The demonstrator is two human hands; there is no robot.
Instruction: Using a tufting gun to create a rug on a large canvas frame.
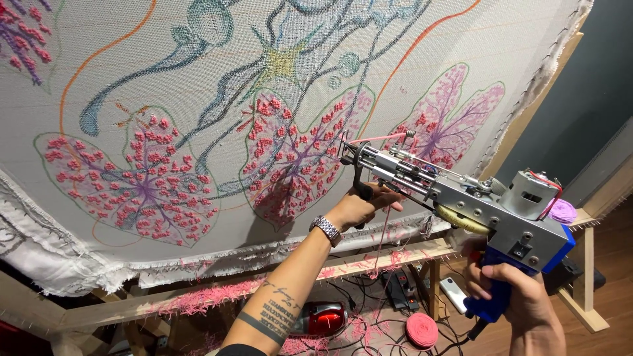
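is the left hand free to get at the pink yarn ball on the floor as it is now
Probably not: the left hand grips the tufting gun's front handle, and the pink yarn ball lies below, behind the wooden frame rail.

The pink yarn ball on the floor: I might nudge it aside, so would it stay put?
The pink yarn ball looks round and wound, so it would probably roll. It is likely light and soft. Cables and yarn scraps around it might snag it.

Dark teal wall [580, 92] at right — warm wooden floor [610, 264] below, strewn with cables [389, 316].
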